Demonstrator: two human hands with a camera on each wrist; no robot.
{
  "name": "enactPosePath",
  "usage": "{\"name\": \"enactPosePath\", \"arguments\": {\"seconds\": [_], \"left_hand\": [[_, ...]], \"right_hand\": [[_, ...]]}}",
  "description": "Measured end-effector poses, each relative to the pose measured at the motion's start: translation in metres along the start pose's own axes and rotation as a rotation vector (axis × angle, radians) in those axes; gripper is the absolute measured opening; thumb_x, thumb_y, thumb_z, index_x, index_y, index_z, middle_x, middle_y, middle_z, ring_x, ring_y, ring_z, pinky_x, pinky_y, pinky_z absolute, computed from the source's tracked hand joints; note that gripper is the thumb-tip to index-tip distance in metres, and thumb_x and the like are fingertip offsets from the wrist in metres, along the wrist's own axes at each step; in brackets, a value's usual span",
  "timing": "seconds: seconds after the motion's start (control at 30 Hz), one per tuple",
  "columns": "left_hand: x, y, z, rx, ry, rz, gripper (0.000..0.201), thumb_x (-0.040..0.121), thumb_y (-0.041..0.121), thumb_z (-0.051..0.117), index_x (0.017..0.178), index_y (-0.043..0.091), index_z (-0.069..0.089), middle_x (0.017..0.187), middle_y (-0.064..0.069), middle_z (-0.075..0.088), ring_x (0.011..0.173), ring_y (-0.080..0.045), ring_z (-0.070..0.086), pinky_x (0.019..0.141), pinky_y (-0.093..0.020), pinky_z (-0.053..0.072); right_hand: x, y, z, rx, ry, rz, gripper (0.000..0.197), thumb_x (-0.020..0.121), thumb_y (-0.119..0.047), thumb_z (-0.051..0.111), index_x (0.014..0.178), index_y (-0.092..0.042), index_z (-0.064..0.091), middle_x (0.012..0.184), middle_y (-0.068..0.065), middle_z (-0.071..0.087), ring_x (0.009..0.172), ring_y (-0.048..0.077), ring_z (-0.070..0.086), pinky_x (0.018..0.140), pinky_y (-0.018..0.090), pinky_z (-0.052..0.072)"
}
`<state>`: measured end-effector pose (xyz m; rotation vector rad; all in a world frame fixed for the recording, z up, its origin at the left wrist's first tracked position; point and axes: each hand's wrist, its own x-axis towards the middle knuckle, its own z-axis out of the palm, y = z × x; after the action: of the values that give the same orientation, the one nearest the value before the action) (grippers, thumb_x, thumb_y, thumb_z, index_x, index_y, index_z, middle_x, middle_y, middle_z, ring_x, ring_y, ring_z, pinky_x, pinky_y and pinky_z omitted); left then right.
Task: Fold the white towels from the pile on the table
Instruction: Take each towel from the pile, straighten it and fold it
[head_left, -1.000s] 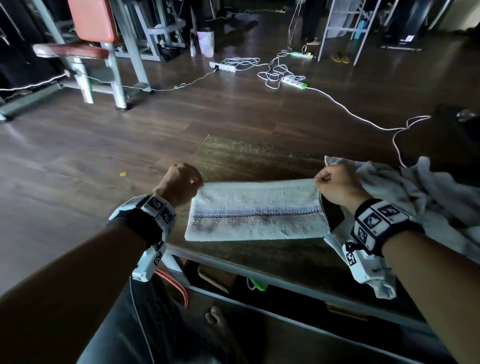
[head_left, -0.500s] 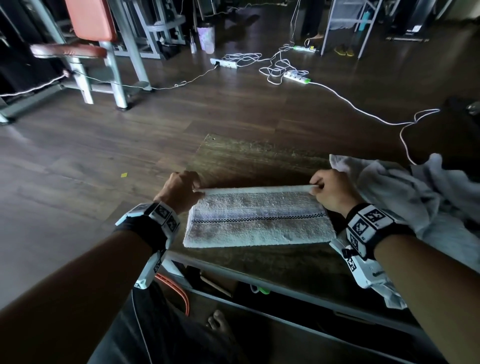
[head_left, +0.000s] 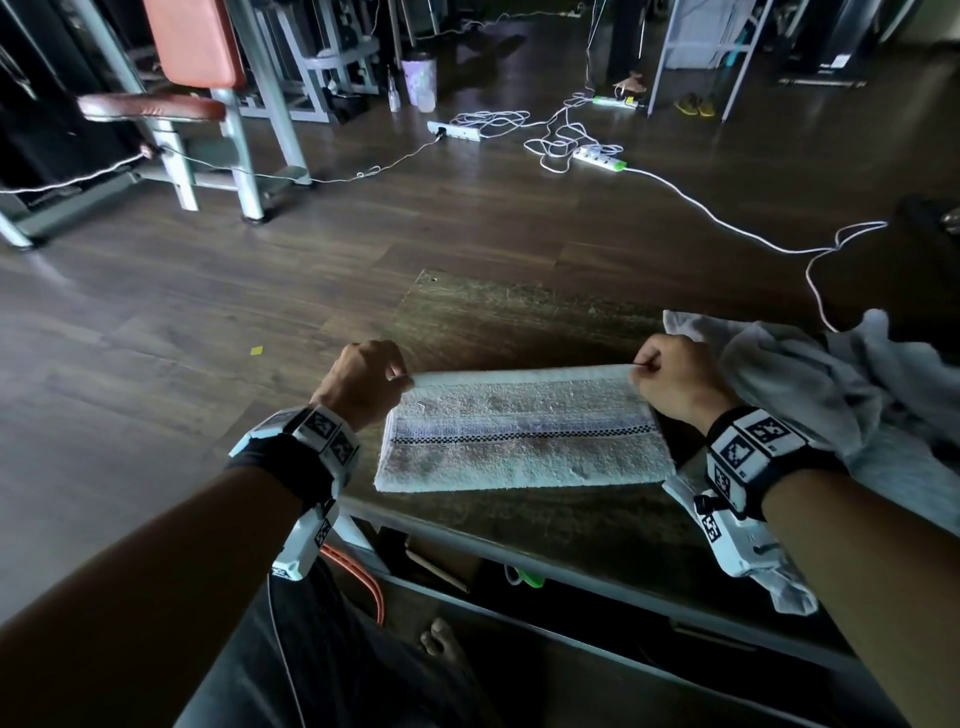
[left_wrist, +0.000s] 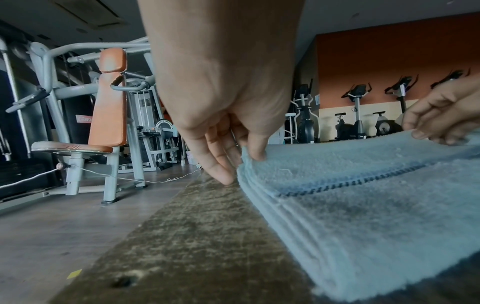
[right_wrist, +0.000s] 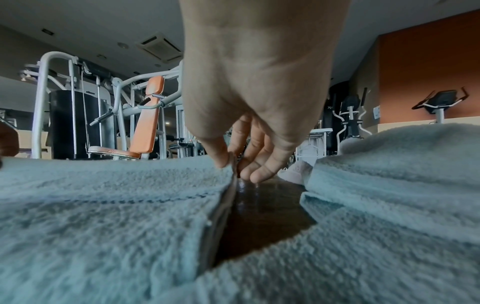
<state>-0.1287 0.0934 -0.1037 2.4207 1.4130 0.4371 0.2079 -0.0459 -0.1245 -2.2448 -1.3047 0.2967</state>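
A folded white towel (head_left: 519, 452) with a dark checked stripe lies flat on the worn wooden table (head_left: 493, 322). My left hand (head_left: 363, 382) pinches its far left corner, thumb on top (left_wrist: 255, 152) and fingers beneath. At the far right corner my right hand (head_left: 670, 382) pinches the same far edge between thumb and forefinger (right_wrist: 221, 160). That far edge is lifted slightly off the table between both hands. The towel (left_wrist: 363, 205) shows several stacked layers at its left side. The pile of unfolded white towels (head_left: 810, 384) lies to the right, close behind my right hand.
The table's near edge (head_left: 519, 566) runs across in front of me, with a shelf below. White cables and power strips (head_left: 597, 156) lie on the dark wood floor beyond. An orange-padded gym machine (head_left: 197, 104) stands at the far left. My bare foot (head_left: 441, 642) is under the table.
Both hands have drawn the towel's far edge toward me, so the strip held between them looks narrower. The head view has come slightly closer.
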Motion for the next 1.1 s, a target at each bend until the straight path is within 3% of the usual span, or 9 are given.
{"name": "enactPosePath", "arguments": {"seconds": [0.13, 0.33, 0.47, 0.57, 0.7, 0.83, 1.0, 1.1], "left_hand": [[-0.006, 0.004, -0.008, -0.029, 0.036, 0.001, 0.007, 0.081, 0.017, 0.075, 0.08, 0.014, 0.069, 0.077, 0.002, 0.064, 0.073, -0.014, 0.059, 0.066, -0.025, 0.041], [-0.008, 0.001, -0.014, -0.102, 0.076, -0.039, 0.008, 0.079, 0.018, 0.078, 0.079, 0.012, 0.072, 0.078, -0.003, 0.072, 0.059, -0.007, 0.062, 0.063, -0.025, 0.054], [-0.008, 0.004, -0.015, -0.127, 0.061, -0.082, 0.012, 0.083, 0.019, 0.073, 0.082, 0.007, 0.071, 0.078, -0.002, 0.069, 0.06, -0.007, 0.063, 0.052, -0.014, 0.046], [-0.005, 0.003, -0.013, -0.104, 0.003, -0.112, 0.013, 0.086, 0.019, 0.07, 0.085, 0.006, 0.069, 0.081, -0.006, 0.07, 0.057, -0.011, 0.065, 0.047, -0.014, 0.043], [-0.003, -0.002, -0.005, -0.021, -0.048, -0.127, 0.01, 0.086, 0.016, 0.067, 0.089, 0.007, 0.069, 0.084, -0.004, 0.068, 0.07, -0.014, 0.06, 0.054, -0.016, 0.039], [-0.002, -0.005, 0.002, -0.018, -0.057, -0.069, 0.015, 0.082, 0.015, 0.073, 0.095, 0.008, 0.07, 0.093, -0.009, 0.071, 0.078, -0.016, 0.059, 0.069, -0.023, 0.041], [0.005, -0.008, 0.007, 0.067, -0.15, -0.073, 0.016, 0.084, 0.02, 0.068, 0.097, 0.011, 0.073, 0.096, -0.011, 0.07, 0.09, -0.026, 0.065, 0.072, -0.029, 0.05], [0.005, -0.005, 0.0, 0.098, -0.158, -0.05, 0.016, 0.083, 0.021, 0.071, 0.095, 0.012, 0.073, 0.1, -0.01, 0.069, 0.09, -0.021, 0.063, 0.075, -0.032, 0.053]], "right_hand": [[-0.001, -0.003, -0.001, 0.015, 0.027, -0.015, 0.007, 0.087, -0.011, 0.063, 0.081, -0.015, 0.064, 0.072, 0.001, 0.066, 0.069, 0.015, 0.062, 0.053, 0.019, 0.04], [-0.003, -0.009, 0.0, 0.024, 0.049, -0.042, 0.012, 0.088, -0.01, 0.059, 0.082, -0.015, 0.069, 0.074, 0.0, 0.069, 0.069, 0.015, 0.064, 0.061, 0.024, 0.047], [0.0, -0.008, 0.003, 0.012, 0.038, -0.028, 0.012, 0.088, -0.011, 0.061, 0.081, -0.017, 0.068, 0.075, 0.0, 0.069, 0.069, 0.014, 0.062, 0.056, 0.021, 0.043], [0.001, -0.007, 0.008, 0.02, 0.002, -0.022, 0.011, 0.086, -0.01, 0.066, 0.079, -0.019, 0.068, 0.075, -0.001, 0.07, 0.072, 0.016, 0.065, 0.064, 0.026, 0.05], [0.001, -0.009, 0.014, -0.016, -0.015, -0.022, 0.013, 0.087, -0.01, 0.068, 0.08, -0.02, 0.072, 0.077, -0.004, 0.069, 0.073, 0.016, 0.065, 0.07, 0.035, 0.057], [0.0, -0.011, 0.014, -0.05, -0.022, -0.051, 0.011, 0.09, -0.01, 0.066, 0.087, -0.014, 0.075, 0.08, 0.002, 0.071, 0.073, 0.018, 0.064, 0.07, 0.033, 0.055], [0.001, -0.019, 0.008, -0.148, -0.113, 0.001, 0.016, 0.089, -0.012, 0.065, 0.076, -0.011, 0.074, 0.071, 0.005, 0.071, 0.07, 0.021, 0.067, 0.073, 0.038, 0.059], [-0.001, -0.024, -0.001, -0.131, -0.156, 0.008, 0.011, 0.087, -0.008, 0.066, 0.081, -0.01, 0.074, 0.074, 0.005, 0.071, 0.077, 0.022, 0.067, 0.075, 0.035, 0.058]]}}
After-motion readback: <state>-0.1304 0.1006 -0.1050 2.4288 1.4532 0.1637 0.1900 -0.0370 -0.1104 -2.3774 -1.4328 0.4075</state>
